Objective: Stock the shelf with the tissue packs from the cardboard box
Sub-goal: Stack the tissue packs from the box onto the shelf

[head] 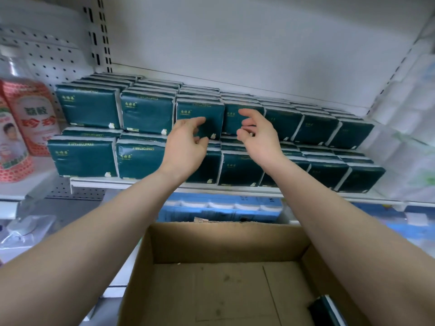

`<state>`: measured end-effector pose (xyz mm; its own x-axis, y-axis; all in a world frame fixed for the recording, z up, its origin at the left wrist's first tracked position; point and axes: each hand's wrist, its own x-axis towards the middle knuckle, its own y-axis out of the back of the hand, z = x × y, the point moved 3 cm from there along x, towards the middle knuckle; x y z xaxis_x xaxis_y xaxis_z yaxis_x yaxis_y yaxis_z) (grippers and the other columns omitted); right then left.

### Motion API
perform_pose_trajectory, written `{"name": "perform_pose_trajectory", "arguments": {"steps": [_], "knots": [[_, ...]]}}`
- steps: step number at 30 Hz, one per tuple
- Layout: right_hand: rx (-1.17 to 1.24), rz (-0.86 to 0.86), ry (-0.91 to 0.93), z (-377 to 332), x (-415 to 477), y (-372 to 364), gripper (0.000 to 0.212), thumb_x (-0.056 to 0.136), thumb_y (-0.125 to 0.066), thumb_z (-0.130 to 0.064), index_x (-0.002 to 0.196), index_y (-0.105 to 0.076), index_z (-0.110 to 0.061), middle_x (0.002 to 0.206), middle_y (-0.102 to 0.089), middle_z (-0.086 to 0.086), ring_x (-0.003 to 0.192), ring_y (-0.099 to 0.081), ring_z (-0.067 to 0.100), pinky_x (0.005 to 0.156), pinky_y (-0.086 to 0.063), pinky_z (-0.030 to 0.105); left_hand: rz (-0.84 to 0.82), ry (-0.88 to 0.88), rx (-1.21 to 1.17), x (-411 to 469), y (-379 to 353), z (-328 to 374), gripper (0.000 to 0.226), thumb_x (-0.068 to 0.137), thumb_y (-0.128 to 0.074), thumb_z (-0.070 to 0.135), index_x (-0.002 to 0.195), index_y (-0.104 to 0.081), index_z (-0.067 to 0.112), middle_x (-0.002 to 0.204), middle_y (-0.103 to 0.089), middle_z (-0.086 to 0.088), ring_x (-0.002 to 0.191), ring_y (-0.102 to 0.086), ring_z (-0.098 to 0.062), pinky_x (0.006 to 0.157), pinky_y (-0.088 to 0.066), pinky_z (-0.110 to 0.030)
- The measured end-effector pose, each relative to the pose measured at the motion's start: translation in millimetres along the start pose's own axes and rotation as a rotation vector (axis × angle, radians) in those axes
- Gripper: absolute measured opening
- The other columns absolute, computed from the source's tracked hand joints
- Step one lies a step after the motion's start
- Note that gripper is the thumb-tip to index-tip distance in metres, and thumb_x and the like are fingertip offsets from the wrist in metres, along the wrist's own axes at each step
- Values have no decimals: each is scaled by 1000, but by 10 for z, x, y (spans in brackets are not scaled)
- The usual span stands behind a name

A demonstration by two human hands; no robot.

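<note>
**Cardboard box** [226,245], 6 o'clock, nearest. Open-topped, with its floor almost bare. One loose tissue pack [326,309] is seen in the corner at 5 o'clock, partly cut off by the frame edge.

**Left hand** [186,142], just left of centre. Raised before the shelf, with fingers loosely curled and nothing held. Whether the fingertips touch the pack face behind cannot be told.

**Right hand** [259,135], just right of centre. Likewise raised, with fingers loosely bent and nothing pinched.

**Stocked packs** [146,111], 9 to 3 o'clock. Dark green and film-wrapped, stood on edge in two tiers several rows deep, touching side to side.
- Handling, as judged: light, soft and compressible, with a film that is likely slippery.
- A pack is best taken across its short sides, between thumb and fingers, with a moderate squeeze.
- Little damage is expected, though a nudged front pack could be tipped off its tier.

**Shelf** [98,182]. White metal, with the front lip run from 8 to 4 o'clock. Nearly its whole width is filled, so room for the loose pack is judged scant, perhaps atop the upper tier.

**Blue packs** [219,210], 6 o'clock. Stored beneath the shelf.

**Red-labelled bottles** [30,118], 9 o'clock. Stood on the neighbouring shelf.

**White wrapped rolls** [404,118], 3 o'clock. Stacked beside the stocked packs.

**Back panel** [259,43], 12 o'clock. Plain white.

**Pegboard** [47,52], 10 o'clock.
</note>
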<state>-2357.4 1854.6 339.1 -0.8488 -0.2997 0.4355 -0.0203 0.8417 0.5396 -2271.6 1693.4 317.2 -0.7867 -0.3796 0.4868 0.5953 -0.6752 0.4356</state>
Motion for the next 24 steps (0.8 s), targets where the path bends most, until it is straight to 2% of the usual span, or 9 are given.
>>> {"name": "perform_pose_trajectory", "arguments": {"steps": [3,7,12,15,19,21,24], "knots": [[-17,15,0,89,-215,203,42,95,-58,-8,134,-57,-25,122,-56,2,108,-59,12,98,-49,29,-5,-49,-51,-125,-137,156,44,89,-58,7,132,-56,16,126,-55,-6,105,-57,-9,93,-43,-14],[-44,59,-11,281,-603,474,40,94,-61,-8,129,-59,-25,119,-57,-3,107,-59,9,97,-49,26,-52,-69,-146,-354,-430,339,40,88,-59,4,127,-59,16,120,-59,-4,103,-59,-10,94,-49,-23],[-142,57,-36,735,-1209,758,38,94,-63,-10,130,-58,-21,115,-59,0,103,-58,11,89,-50,22,-179,-52,-225,-760,-977,439,41,87,-61,3,125,-60,16,116,-61,-3,102,-60,-12,94,-51,-26],[-184,51,-124,1125,-1577,900,34,93,-64,-12,125,-61,-21,109,-62,-1,98,-59,10,88,-52,24,-286,-48,-227,-1042,-1324,436,40,88,-62,6,125,-59,18,117,-60,-1,101,-59,-11,92,-50,-23],[-266,-51,-339,1660,-2026,1043,34,91,-66,-14,123,-61,-22,100,-64,-4,90,-61,9,86,-55,33,-420,13,-217,-1382,-1742,370,37,88,-64,8,123,-60,19,116,-60,1,98,-60,-9,91,-49,-21],[-355,-128,-452,1857,-2228,1106,35,91,-67,-18,126,-60,-21,102,-65,-2,89,-59,11,81,-50,28,-495,39,-208,-1549,-1920,330,38,89,-65,11,125,-58,22,116,-58,7,100,-59,-6,90,-48,-19],[-493,-338,-611,2155,-2491,1149,35,93,-65,-21,128,-60,-21,111,-62,-2,102,-60,20,83,-44,27,-608,59,-196,-1771,-2166,270,41,88,-67,13,128,-57,21,119,-59,5,104,-59,-8,91,-49,-22]]}}
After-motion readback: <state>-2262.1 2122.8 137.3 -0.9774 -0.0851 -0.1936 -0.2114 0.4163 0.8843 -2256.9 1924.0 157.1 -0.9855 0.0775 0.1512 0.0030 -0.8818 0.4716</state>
